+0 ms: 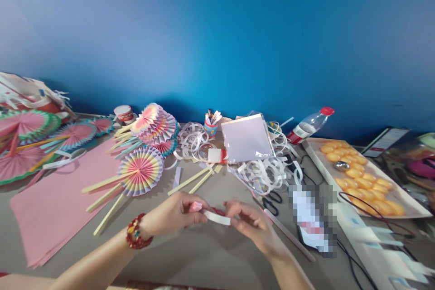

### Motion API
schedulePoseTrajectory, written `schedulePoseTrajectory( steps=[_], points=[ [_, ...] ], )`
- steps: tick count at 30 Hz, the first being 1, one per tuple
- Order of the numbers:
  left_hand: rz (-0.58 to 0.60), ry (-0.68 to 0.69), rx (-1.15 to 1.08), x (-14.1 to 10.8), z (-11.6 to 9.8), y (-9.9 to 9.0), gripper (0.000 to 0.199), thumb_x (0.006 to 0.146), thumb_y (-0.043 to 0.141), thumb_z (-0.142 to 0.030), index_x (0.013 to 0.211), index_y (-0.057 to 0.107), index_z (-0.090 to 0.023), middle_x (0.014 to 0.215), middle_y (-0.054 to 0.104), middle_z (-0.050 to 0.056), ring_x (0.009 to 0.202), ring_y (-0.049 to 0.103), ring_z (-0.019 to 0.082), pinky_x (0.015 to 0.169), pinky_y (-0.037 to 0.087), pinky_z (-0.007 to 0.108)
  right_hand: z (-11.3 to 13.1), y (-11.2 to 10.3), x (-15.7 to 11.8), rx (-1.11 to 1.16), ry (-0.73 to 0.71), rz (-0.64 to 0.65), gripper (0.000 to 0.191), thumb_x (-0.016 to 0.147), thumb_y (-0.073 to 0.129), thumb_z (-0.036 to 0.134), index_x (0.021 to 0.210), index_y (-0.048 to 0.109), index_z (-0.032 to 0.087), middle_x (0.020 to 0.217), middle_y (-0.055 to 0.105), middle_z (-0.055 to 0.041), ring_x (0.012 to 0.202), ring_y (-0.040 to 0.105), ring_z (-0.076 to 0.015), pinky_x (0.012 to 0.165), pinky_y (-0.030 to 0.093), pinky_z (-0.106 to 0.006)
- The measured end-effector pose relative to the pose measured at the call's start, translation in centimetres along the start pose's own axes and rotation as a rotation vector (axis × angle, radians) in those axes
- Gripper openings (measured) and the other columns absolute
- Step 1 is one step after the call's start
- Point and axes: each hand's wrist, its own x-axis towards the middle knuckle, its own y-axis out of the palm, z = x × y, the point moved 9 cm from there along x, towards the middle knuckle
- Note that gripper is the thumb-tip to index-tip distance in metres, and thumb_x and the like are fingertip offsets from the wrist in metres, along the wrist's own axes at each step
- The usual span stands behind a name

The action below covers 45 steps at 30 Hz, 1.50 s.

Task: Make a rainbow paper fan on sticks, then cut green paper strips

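Nearest to me, at the front edge of the table (204,253), both my hands are pinched shut on one small white paper strip (217,218) held just above the tabletop: my left hand (173,215), red bead bracelet (136,232) on its wrist, has thumb and fingers closed on the left end, and my right hand (249,222) grips the right end, fingers curled in tight. There's a bit of pink at my left fingertips, too blurred to name. Just right of my right hand lies a long flat stick (288,235), and past it black-handled scissors (272,204). To the left, a stack of pink paper sheets (50,208) spreads across the table. A little farther out, a pastel pleated paper fan (141,171) lies on its pale sticks, with more folded fans (156,124) piled behind it. Center, a tangle of white curled strips (265,172) surrounds a clear bag of white sheets (246,138). Off to the right sits a tray of orange pieces (360,176). Farther back, a small cup of sticks (210,124) and a red-capped bottle (311,124) lying on its side rest near the blue wall (217,31).
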Motion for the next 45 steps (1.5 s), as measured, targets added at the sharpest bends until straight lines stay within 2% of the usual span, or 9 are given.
schedulePoseTrajectory(
  steps=[4, 8, 11, 20, 28, 32, 37, 40, 45],
  points=[
    [0.122, -0.094, -0.191, 0.2, 2.0, 1.2, 0.045, 0.08, 0.069, -0.053, 0.097, 0.071, -0.011, 0.055, 0.048, -0.004, 0.047, 0.043, 0.008, 0.047, 0.039, 0.018, 0.7, -0.7, 0.8, -0.102, -0.104, 0.002, 0.018, 0.095, 0.058, 0.032, 0.087, 0.07, 0.022, 0.085, 0.063, -0.0034, 0.087, 0.061, -0.0184, 0.104, 0.039, -0.041],
    [-0.054, -0.065, -0.109, 0.3, 1.5, 0.2, 0.04, 0.085, 0.063, -0.051, 0.086, 0.068, -0.011, 0.053, 0.045, -0.005, 0.046, 0.041, 0.007, 0.047, 0.035, 0.018, 1.3, -2.6, 0.7, -0.418, -0.155, -0.307, 0.019, 0.095, 0.057, 0.03, 0.111, 0.066, 0.024, 0.117, 0.062, -0.01, 0.111, 0.058, -0.0234, 0.095, 0.048, -0.037],
    [-0.212, -0.019, 0.079, -0.1, 0.1, -0.9, 0.034, 0.091, 0.058, -0.044, 0.081, 0.066, -0.013, 0.051, 0.042, -0.006, 0.048, 0.039, 0.007, 0.049, 0.031, 0.018, 2.6, -2.1, -0.1, -0.595, -0.225, -0.484, 0.019, 0.094, 0.057, 0.025, 0.113, 0.062, 0.024, 0.114, 0.063, -0.0102, 0.109, 0.06, -0.0233, 0.092, 0.05, -0.037],
    [-0.421, 0.116, 0.397, -0.7, -1.1, -1.3, 0.034, 0.096, 0.05, -0.043, 0.091, 0.07, -0.016, 0.067, 0.06, 0.0, 0.058, 0.046, 0.012, 0.056, 0.031, 0.022, 4.0, 1.0, 0.3, -0.719, -0.301, -0.577, 0.012, 0.093, 0.056, 0.02, 0.103, 0.063, 0.023, 0.107, 0.064, -0.0089, 0.103, 0.062, -0.0226, 0.089, 0.051, -0.035],
    [-0.429, 0.142, 0.498, -0.9, -1.2, -1.1, 0.029, 0.098, 0.047, -0.036, 0.091, 0.068, -0.018, 0.07, 0.065, 0.004, 0.062, 0.055, 0.016, 0.059, 0.034, 0.024, 2.8, 0.6, 0.8, -0.531, -0.207, -0.515, 0.012, 0.095, 0.054, 0.025, 0.085, 0.058, 0.021, 0.09, 0.061, -0.0052, 0.09, 0.061, -0.0193, 0.081, 0.05, -0.03],
    [-0.441, 0.149, 0.508, -0.9, -1.5, -1.2, 0.028, 0.097, 0.048, -0.037, 0.091, 0.068, -0.019, 0.071, 0.065, 0.005, 0.063, 0.056, 0.016, 0.06, 0.035, 0.024, 2.8, 0.8, 0.4, -0.481, -0.207, -0.499, 0.004, 0.095, 0.054, 0.025, 0.096, 0.056, 0.022, 0.094, 0.062, -0.0056, 0.088, 0.062, -0.0183, 0.079, 0.052, -0.03],
    [-0.44, 0.158, 0.548, -0.8, -1.6, -1.1, 0.027, 0.097, 0.047, -0.035, 0.092, 0.068, -0.019, 0.071, 0.065, 0.005, 0.062, 0.056, 0.016, 0.059, 0.034, 0.024, 1.8, 0.8, 0.7, -0.523, -0.145, -0.522, 0.017, 0.09, 0.063, 0.029, 0.104, 0.057, 0.021, 0.088, 0.064, -0.0038, 0.079, 0.063, -0.0178, 0.073, 0.053, -0.028],
    [-0.432, 0.162, 0.57, -0.9, -1.6, -1.1, 0.028, 0.098, 0.045, -0.035, 0.092, 0.068, -0.019, 0.07, 0.064, 0.005, 0.062, 0.056, 0.016, 0.06, 0.034, 0.024, 2.5, 0.7, 1.0, -0.551, -0.199, -0.532, 0.005, 0.093, 0.057, 0.026, 0.092, 0.058, 0.021, 0.085, 0.063, -0.0035, 0.08, 0.062, -0.0175, 0.074, 0.052, -0.028],
    [-0.408, 0.105, 0.486, -0.8, -1.2, -1.8, 0.03, 0.096, 0.05, -0.041, 0.088, 0.067, -0.018, 0.062, 0.056, 0.0, 0.054, 0.047, 0.012, 0.055, 0.031, 0.022, 3.7, 0.6, 1.0, -0.564, -0.258, -0.507, 0.011, 0.094, 0.056, 0.023, 0.083, 0.057, 0.021, 0.088, 0.062, -0.0041, 0.085, 0.062, -0.0179, 0.078, 0.049, -0.028]
  ],
)
